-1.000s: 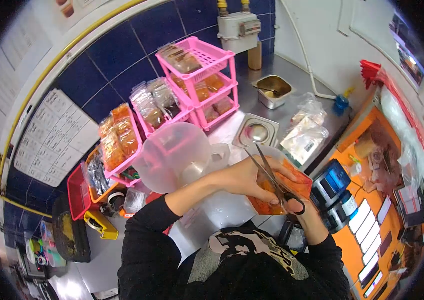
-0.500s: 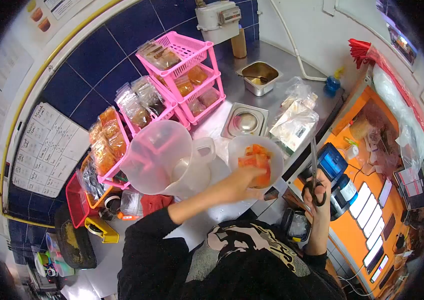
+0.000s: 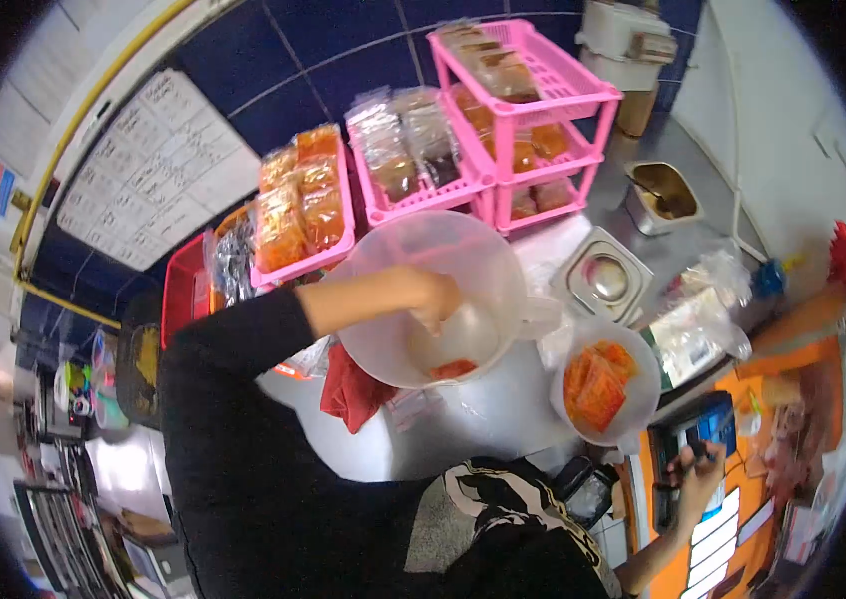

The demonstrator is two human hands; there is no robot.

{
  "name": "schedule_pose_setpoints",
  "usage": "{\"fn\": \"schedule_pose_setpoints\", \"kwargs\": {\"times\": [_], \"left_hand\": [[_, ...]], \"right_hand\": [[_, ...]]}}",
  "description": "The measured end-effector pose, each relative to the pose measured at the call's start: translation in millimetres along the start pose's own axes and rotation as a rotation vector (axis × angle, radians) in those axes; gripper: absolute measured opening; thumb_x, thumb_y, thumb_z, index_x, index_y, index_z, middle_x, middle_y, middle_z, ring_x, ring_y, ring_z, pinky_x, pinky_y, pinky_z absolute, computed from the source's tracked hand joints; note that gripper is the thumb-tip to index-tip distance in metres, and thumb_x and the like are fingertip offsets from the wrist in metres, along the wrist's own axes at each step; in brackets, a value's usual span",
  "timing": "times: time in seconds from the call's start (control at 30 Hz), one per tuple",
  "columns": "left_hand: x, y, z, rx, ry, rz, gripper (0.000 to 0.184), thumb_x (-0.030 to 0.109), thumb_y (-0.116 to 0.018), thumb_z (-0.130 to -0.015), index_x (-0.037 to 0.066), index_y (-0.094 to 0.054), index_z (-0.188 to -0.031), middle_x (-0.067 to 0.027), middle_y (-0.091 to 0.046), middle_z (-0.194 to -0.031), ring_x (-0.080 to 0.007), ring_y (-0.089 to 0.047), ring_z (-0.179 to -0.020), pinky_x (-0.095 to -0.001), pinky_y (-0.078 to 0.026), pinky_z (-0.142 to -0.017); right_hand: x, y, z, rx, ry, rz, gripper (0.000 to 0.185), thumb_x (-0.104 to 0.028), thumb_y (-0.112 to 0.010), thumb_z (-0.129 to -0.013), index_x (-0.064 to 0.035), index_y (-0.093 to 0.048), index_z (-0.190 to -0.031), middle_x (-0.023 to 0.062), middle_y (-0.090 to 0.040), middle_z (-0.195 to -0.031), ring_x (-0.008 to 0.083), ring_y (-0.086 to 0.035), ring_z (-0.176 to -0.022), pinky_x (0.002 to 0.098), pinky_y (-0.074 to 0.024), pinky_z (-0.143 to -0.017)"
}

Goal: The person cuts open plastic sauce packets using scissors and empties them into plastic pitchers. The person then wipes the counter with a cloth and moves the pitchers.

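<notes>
My left hand [image 3: 435, 301] reaches into the large translucent pitcher [image 3: 483, 245], its fingers pointing down, slightly blurred, with nothing visible in them. Below the fingertips a small red-orange piece [image 3: 453, 370] lies at the pitcher's bottom. At the lower right my right hand [image 3: 699, 484] grips the dark-handled scissors [image 3: 694, 458], whose blades are hard to make out. Between the two hands a translucent bowl [image 3: 644, 401] holds orange-red food pieces [image 3: 598, 384].
Pink tiered baskets [image 3: 553, 105] of packaged food stand behind the pitcher. A metal lid [image 3: 603, 278], a metal container [image 3: 664, 198] and plastic bags [image 3: 707, 299] lie to the right. A red cloth [image 3: 351, 389] is beside the pitcher.
My left hand has moved from the food bowl into the pitcher, where a red-orange piece now lies. My right hand, with the scissors, has moved lower and away to the right. The view has shifted left.
</notes>
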State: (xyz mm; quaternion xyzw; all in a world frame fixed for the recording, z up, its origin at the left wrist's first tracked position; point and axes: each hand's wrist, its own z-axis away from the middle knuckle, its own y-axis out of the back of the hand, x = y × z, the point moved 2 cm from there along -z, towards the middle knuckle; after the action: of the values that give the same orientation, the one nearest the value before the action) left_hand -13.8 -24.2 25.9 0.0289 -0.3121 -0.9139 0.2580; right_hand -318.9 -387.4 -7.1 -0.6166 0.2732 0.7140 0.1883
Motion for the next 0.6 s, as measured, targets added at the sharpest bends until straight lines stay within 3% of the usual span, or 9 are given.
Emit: {"fn": "schedule_pose_setpoints", "kwargs": {"times": [0.17, 0.3, 0.43, 0.53, 0.6], "left_hand": [[-11.0, -50.7, -82.8, 0.005, -0.197, -0.037, 0.030, 0.022, -0.066, -0.071, 0.004, -0.062, -0.095, -0.0150, -0.063, -0.089, -0.0316, -0.060, -0.084, -0.0410, -0.047, -0.073], [5.2, -56.7, -87.5, 0.070, -0.349, -0.038, 0.027, 0.018, -0.064, -0.071, 0.003, -0.060, -0.093, -0.0151, -0.061, -0.090, -0.0321, -0.060, -0.083, -0.0431, -0.047, -0.073], [10.6, -58.8, -90.1, 0.111, -0.430, -0.008, 0.026, 0.015, -0.062, -0.070, 0.003, -0.059, -0.093, -0.0149, -0.060, -0.091, -0.0327, -0.059, -0.083, -0.0446, -0.047, -0.072], [15.3, -61.1, -90.0, 0.135, -0.503, 0.029, 0.027, 0.014, -0.061, -0.070, 0.004, -0.058, -0.095, -0.0142, -0.059, -0.089, -0.0333, -0.059, -0.082, -0.0443, -0.048, -0.071], [17.1, -58.8, -88.4, 0.279, -0.588, 0.017, 0.021, 0.015, -0.060, -0.070, 0.003, -0.060, -0.087, -0.0144, -0.059, -0.089, -0.0333, -0.059, -0.083, -0.0444, -0.048, -0.070]], "right_hand": [[-18.6, 13.2, -2.0, 0.078, -0.011, 0.176, 0.036, -0.026, -0.067, -0.079, -0.0086, -0.043, -0.100, 0.0011, -0.052, -0.072, 0.0089, -0.050, -0.056, 0.0193, -0.0378, -0.048], [-30.2, 0.3, -11.5, 0.150, 0.065, 0.248, 0.033, -0.030, -0.061, -0.083, -0.0092, -0.043, -0.102, -0.0001, -0.048, -0.061, 0.0068, -0.046, -0.052, 0.0168, -0.0285, -0.042], [-31.3, -0.4, -29.4, 0.069, 0.166, 0.247, 0.033, -0.028, -0.062, -0.083, -0.0088, -0.045, -0.104, -0.0005, -0.048, -0.062, 0.0063, -0.046, -0.052, 0.0174, -0.0279, -0.040], [-32.8, 0.1, -36.0, 0.043, 0.104, 0.254, 0.036, -0.026, -0.063, -0.082, -0.0107, -0.044, -0.109, 0.0008, -0.051, -0.066, 0.0079, -0.048, -0.052, 0.0183, -0.0304, -0.041], [-34.1, -5.2, -36.4, 0.083, 0.106, 0.257, 0.035, -0.027, -0.062, -0.083, -0.0089, -0.045, -0.108, 0.0000, -0.050, -0.064, 0.0069, -0.047, -0.052, 0.0177, -0.0288, -0.040]]}}
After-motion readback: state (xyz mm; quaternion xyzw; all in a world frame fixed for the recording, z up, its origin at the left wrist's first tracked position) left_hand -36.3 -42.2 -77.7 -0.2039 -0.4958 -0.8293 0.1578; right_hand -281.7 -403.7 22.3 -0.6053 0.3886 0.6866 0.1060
